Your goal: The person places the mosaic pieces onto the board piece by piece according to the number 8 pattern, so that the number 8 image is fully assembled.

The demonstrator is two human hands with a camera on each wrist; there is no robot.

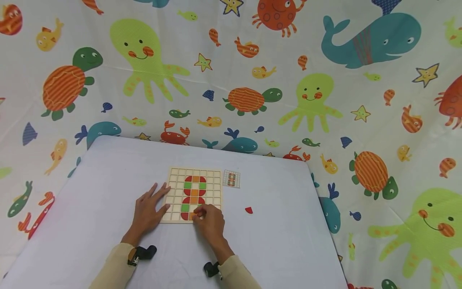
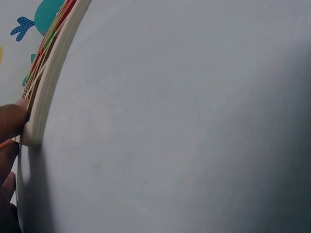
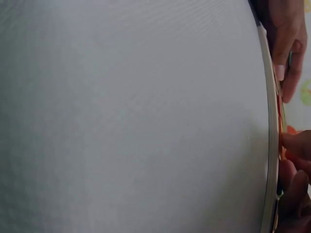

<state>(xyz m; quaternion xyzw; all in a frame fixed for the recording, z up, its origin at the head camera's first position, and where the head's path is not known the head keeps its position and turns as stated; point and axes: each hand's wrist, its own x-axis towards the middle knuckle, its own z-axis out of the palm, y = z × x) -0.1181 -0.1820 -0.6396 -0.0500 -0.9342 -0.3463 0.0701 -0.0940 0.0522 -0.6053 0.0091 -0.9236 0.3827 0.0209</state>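
Note:
A wooden grid board (image 1: 213, 181) lies on the white table with red, green and orange tiles set in a figure-eight pattern. My left hand (image 1: 146, 210) rests at its left edge, fingers spread, with thumb and fingertips touching the frame. In the left wrist view, the thumb (image 2: 12, 120) lies on the board's corner. Over the bottom rows, my right hand (image 1: 211, 222) pinches an orange tile (image 1: 195, 215) between thumb and fingers, low at the board; the fingers hide part of it. A red quarter-round tile (image 1: 248, 210) lies loose to the board's right.
Beside the board's upper right lies a small pattern card (image 1: 236, 180) with a similar design on a grid. The white table (image 1: 285, 241) extends around both. Behind it hangs a cloth (image 1: 216, 68) printed with sea animals. Both wrists carry small black cameras (image 1: 146, 252).

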